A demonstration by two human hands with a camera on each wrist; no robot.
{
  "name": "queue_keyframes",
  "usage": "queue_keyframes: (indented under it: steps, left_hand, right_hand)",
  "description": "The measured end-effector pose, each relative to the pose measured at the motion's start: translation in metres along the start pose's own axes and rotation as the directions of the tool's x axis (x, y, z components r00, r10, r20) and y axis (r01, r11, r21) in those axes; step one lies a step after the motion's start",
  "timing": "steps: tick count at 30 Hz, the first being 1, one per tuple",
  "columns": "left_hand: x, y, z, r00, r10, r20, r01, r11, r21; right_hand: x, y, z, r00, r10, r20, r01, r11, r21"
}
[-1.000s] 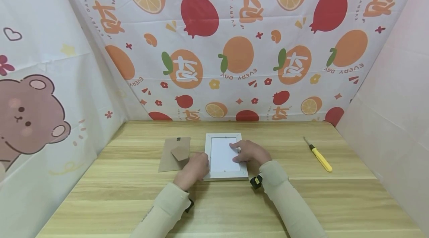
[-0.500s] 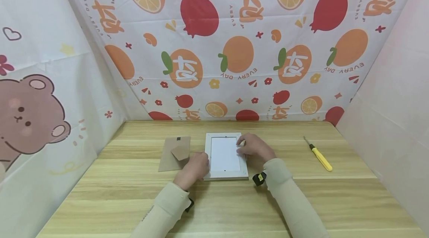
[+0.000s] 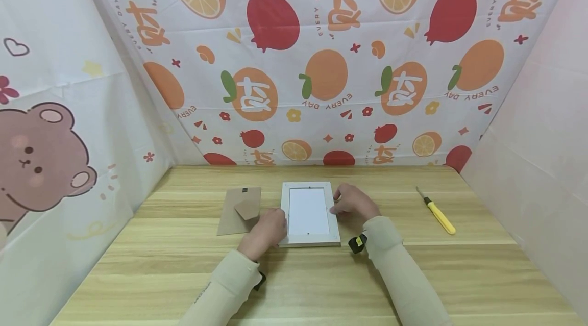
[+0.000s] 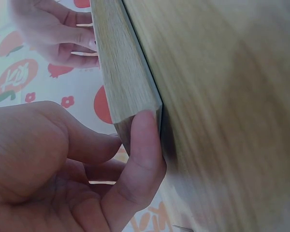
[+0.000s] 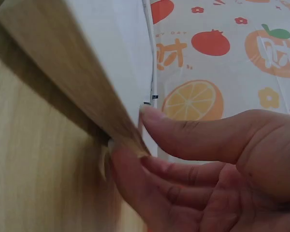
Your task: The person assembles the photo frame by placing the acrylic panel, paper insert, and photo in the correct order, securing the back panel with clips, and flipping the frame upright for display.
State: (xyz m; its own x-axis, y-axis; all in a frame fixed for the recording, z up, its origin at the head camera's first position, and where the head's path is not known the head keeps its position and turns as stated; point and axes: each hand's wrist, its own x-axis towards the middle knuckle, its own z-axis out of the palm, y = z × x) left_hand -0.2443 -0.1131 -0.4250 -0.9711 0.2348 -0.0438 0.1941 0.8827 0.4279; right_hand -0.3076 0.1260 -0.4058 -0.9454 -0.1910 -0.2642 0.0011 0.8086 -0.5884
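A white picture frame lies face down on the table, a white sheet showing within its border. My left hand grips its left side near the front corner. In the left wrist view, thumb and fingers close around the wood-toned outer edge. On the opposite side, my right hand pinches the border. The right wrist view has the right thumb on the back face, with fingers curled at the side edge. Small dark tabs sit along the inner opening.
Left of the frame lies a brown backing board with its stand flap partly raised. A yellow-handled screwdriver rests at the right of the wooden table. Printed cloth hangs behind.
My right hand has lifted from over the white sheet and moved right, onto the frame's right border. The left hand and the frame have stayed put.
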Motion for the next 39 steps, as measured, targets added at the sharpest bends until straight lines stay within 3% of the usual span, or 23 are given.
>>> queue_keyframes:
  steps: [13,21,26,33,36,39]
  left_hand:
    - [0.0,0.002,-0.001,1.0,-0.013,0.015,0.012,1.0,0.015]
    - [-0.001,0.001,-0.001,1.0,-0.008,0.022,0.008,1.0,-0.016]
    - [-0.005,0.001,-0.009,0.999,-0.001,0.052,0.004,0.999,-0.046]
    - [-0.013,0.003,-0.039,0.996,0.056,-0.072,-0.063,0.993,-0.095]
    - [-0.014,-0.005,-0.054,0.991,0.029,-0.131,-0.041,0.995,-0.092]
    - [-0.013,-0.017,-0.064,0.984,-0.022,-0.176,0.016,0.999,-0.034]
  right_hand:
    - [0.005,0.006,0.002,0.998,-0.007,0.068,0.003,0.998,0.067]
    - [0.007,0.007,0.004,0.996,0.0,0.085,-0.007,0.997,0.08]
    - [0.007,0.008,0.002,0.996,-0.001,0.086,-0.006,0.997,0.082]
    - [0.006,0.007,0.001,0.997,0.002,0.079,-0.009,0.995,0.097]
    - [0.006,0.007,0.002,0.997,0.003,0.083,-0.012,0.995,0.1]
    - [0.005,0.008,0.003,0.996,0.005,0.086,-0.014,0.995,0.099]
